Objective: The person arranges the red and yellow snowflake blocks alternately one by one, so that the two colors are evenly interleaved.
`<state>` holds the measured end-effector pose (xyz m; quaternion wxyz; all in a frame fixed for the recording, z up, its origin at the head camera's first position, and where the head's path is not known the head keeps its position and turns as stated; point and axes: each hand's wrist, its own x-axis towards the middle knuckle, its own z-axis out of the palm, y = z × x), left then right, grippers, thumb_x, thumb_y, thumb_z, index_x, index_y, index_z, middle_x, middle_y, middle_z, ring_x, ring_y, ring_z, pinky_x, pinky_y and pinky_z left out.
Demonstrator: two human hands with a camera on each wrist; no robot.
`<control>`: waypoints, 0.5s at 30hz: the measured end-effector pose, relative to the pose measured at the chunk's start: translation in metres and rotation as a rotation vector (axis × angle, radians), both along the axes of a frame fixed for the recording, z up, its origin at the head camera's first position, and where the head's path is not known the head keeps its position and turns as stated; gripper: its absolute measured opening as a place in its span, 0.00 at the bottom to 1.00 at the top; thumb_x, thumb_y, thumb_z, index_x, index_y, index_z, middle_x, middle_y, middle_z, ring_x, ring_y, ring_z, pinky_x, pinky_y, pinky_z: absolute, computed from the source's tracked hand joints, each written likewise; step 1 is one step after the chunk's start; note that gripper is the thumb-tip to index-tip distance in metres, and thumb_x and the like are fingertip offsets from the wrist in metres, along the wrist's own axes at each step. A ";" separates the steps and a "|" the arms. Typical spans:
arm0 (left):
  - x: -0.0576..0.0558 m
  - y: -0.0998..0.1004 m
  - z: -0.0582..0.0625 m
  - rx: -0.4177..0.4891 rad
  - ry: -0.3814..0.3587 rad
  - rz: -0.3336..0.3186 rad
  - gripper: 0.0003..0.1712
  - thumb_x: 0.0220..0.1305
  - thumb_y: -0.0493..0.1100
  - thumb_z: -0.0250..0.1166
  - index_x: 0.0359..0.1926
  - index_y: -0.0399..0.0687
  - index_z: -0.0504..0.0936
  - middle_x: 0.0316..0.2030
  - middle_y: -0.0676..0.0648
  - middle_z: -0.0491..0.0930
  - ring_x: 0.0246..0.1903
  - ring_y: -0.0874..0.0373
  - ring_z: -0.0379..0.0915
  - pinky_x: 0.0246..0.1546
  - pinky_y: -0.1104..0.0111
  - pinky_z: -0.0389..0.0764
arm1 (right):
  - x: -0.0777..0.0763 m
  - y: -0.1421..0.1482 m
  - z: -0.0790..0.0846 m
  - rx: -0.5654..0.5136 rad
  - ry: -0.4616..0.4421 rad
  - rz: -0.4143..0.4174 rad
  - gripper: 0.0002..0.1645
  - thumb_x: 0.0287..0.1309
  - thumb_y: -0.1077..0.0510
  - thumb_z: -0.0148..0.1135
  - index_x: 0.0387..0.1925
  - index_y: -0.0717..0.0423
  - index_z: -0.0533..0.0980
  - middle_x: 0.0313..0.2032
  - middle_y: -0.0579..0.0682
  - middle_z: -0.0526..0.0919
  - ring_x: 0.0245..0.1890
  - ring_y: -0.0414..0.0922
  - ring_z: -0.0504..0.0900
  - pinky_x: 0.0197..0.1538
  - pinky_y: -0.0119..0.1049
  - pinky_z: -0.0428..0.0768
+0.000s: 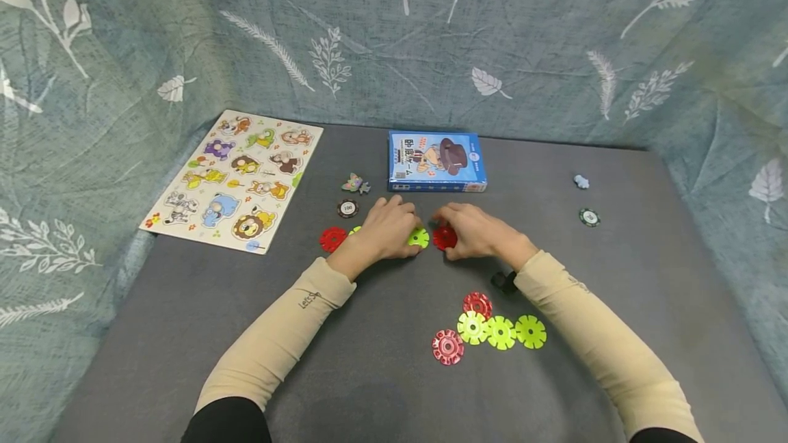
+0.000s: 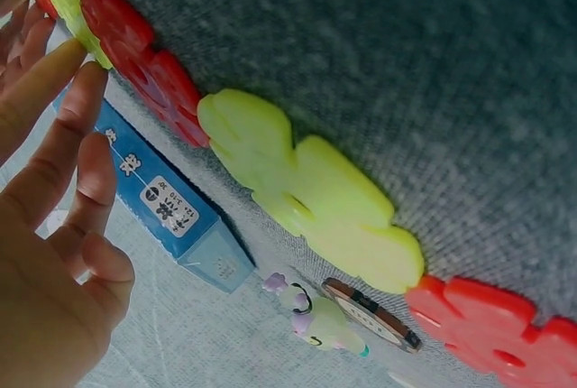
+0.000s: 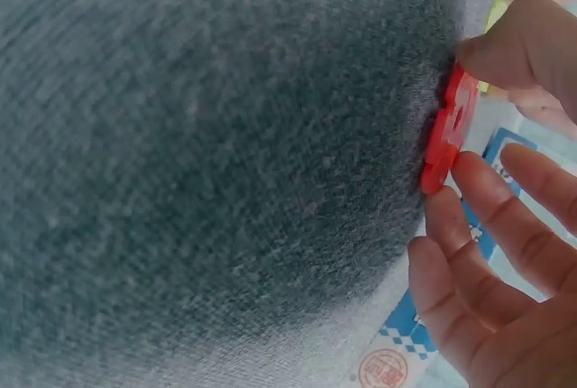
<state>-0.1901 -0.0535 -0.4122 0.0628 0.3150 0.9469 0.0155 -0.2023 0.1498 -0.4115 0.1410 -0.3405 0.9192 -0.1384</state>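
My left hand (image 1: pixel 386 227) pinches a yellow-green notched disc (image 1: pixel 418 238) by its edges, thumb and fingertips on opposite sides. Facing it, my right hand (image 1: pixel 477 230) holds a red notched disc (image 3: pixel 450 131) between thumb and fingers, flat at the tabletop. The two discs are close together; whether they touch is hard to tell. From the held yellow-green disc a row runs left: a red disc (image 2: pixel 144 63), another yellow-green disc (image 2: pixel 311 189) and a red disc (image 1: pixel 333 239) at the end. In the head view my left hand covers much of this row.
Several loose red and yellow-green discs (image 1: pixel 501 332) lie nearer the front. Behind the hands is a blue box (image 1: pixel 437 161). An animal puzzle board (image 1: pixel 234 180) lies left. Poker chips (image 1: pixel 347 208), a butterfly-like figure (image 1: pixel 355 183), and a small bluish piece (image 1: pixel 581 182) are scattered around.
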 end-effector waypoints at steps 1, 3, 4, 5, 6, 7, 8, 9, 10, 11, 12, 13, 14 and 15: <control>0.000 0.000 0.000 -0.001 -0.003 0.001 0.21 0.55 0.61 0.67 0.44 0.55 0.86 0.41 0.52 0.80 0.39 0.54 0.67 0.36 0.63 0.63 | 0.000 0.000 0.000 -0.001 -0.002 0.002 0.37 0.44 0.54 0.71 0.58 0.59 0.72 0.48 0.54 0.79 0.43 0.46 0.79 0.45 0.39 0.80; 0.000 0.000 0.000 -0.004 -0.007 0.002 0.22 0.55 0.62 0.67 0.45 0.55 0.86 0.42 0.52 0.80 0.39 0.54 0.67 0.36 0.63 0.63 | 0.000 -0.001 0.000 -0.006 -0.003 0.001 0.38 0.44 0.54 0.72 0.59 0.59 0.72 0.48 0.54 0.80 0.43 0.46 0.79 0.44 0.39 0.80; 0.000 0.000 0.000 -0.004 -0.008 0.002 0.22 0.55 0.62 0.67 0.45 0.55 0.86 0.42 0.52 0.80 0.39 0.54 0.68 0.36 0.63 0.64 | 0.000 -0.001 0.000 -0.010 -0.002 0.001 0.38 0.44 0.54 0.72 0.59 0.59 0.72 0.48 0.54 0.80 0.42 0.46 0.79 0.44 0.39 0.80; 0.000 0.000 0.000 -0.002 -0.009 0.003 0.22 0.55 0.62 0.67 0.45 0.55 0.86 0.43 0.52 0.80 0.40 0.54 0.68 0.36 0.63 0.64 | -0.001 -0.001 0.000 -0.013 0.000 0.002 0.38 0.45 0.54 0.72 0.59 0.59 0.72 0.48 0.54 0.80 0.42 0.45 0.79 0.43 0.38 0.80; 0.000 0.000 0.000 -0.001 -0.009 0.003 0.22 0.55 0.61 0.67 0.46 0.55 0.86 0.43 0.52 0.80 0.40 0.54 0.68 0.36 0.63 0.64 | -0.001 -0.001 0.000 -0.016 0.001 0.004 0.38 0.45 0.54 0.72 0.59 0.59 0.72 0.48 0.54 0.80 0.42 0.45 0.79 0.43 0.38 0.80; 0.000 0.000 0.001 0.000 -0.011 0.004 0.22 0.55 0.61 0.67 0.46 0.55 0.86 0.43 0.52 0.80 0.40 0.54 0.68 0.36 0.63 0.64 | -0.001 -0.001 -0.001 -0.019 0.003 0.006 0.37 0.45 0.55 0.72 0.59 0.59 0.72 0.48 0.54 0.81 0.42 0.45 0.80 0.43 0.38 0.80; 0.000 0.000 0.001 0.001 -0.012 0.004 0.22 0.55 0.61 0.67 0.46 0.55 0.86 0.43 0.52 0.80 0.40 0.54 0.68 0.36 0.63 0.64 | -0.001 -0.001 -0.001 -0.021 0.005 0.006 0.37 0.46 0.55 0.72 0.59 0.59 0.72 0.48 0.54 0.81 0.42 0.45 0.80 0.44 0.38 0.80; 0.001 0.000 0.001 0.003 -0.012 0.005 0.22 0.55 0.61 0.68 0.46 0.55 0.86 0.43 0.52 0.80 0.40 0.54 0.68 0.36 0.63 0.64 | -0.001 0.000 -0.001 -0.025 0.005 0.008 0.37 0.46 0.55 0.72 0.59 0.59 0.72 0.48 0.54 0.81 0.42 0.45 0.80 0.44 0.38 0.80; 0.001 0.000 0.001 0.004 -0.013 0.004 0.22 0.55 0.61 0.68 0.45 0.55 0.86 0.43 0.52 0.80 0.40 0.54 0.68 0.36 0.63 0.64 | -0.001 0.000 -0.001 -0.026 0.006 0.011 0.36 0.46 0.55 0.71 0.59 0.59 0.72 0.47 0.54 0.81 0.42 0.45 0.80 0.44 0.37 0.80; 0.001 0.000 0.001 0.005 -0.014 0.003 0.22 0.55 0.61 0.68 0.45 0.55 0.86 0.42 0.52 0.80 0.40 0.54 0.68 0.36 0.63 0.64 | -0.001 0.000 -0.002 -0.028 0.008 0.015 0.36 0.47 0.54 0.71 0.59 0.59 0.72 0.47 0.54 0.81 0.42 0.44 0.80 0.44 0.37 0.80; 0.001 0.000 0.001 0.006 -0.015 0.003 0.22 0.55 0.61 0.68 0.45 0.55 0.86 0.42 0.52 0.80 0.40 0.54 0.68 0.36 0.63 0.64 | -0.001 0.000 -0.002 -0.030 0.009 0.019 0.36 0.47 0.54 0.71 0.59 0.59 0.72 0.47 0.54 0.81 0.42 0.44 0.80 0.44 0.37 0.80; 0.001 0.000 0.001 0.007 -0.017 0.003 0.22 0.55 0.61 0.68 0.45 0.55 0.86 0.42 0.52 0.80 0.40 0.54 0.68 0.36 0.63 0.63 | -0.002 0.000 -0.002 -0.032 0.011 0.022 0.35 0.48 0.54 0.71 0.59 0.59 0.73 0.47 0.53 0.81 0.42 0.44 0.80 0.44 0.37 0.80; 0.001 0.000 0.001 0.008 -0.018 0.003 0.22 0.55 0.61 0.68 0.45 0.55 0.86 0.42 0.52 0.80 0.40 0.54 0.68 0.36 0.63 0.63 | -0.002 0.000 -0.002 -0.033 0.012 0.024 0.35 0.48 0.54 0.71 0.59 0.59 0.73 0.47 0.53 0.81 0.42 0.44 0.80 0.44 0.38 0.80; 0.001 -0.001 0.001 0.008 -0.018 0.004 0.22 0.55 0.61 0.68 0.45 0.55 0.86 0.42 0.52 0.80 0.40 0.54 0.68 0.36 0.63 0.64 | -0.002 0.000 -0.003 -0.035 0.012 0.028 0.35 0.49 0.54 0.71 0.59 0.58 0.73 0.47 0.53 0.81 0.42 0.44 0.80 0.45 0.38 0.80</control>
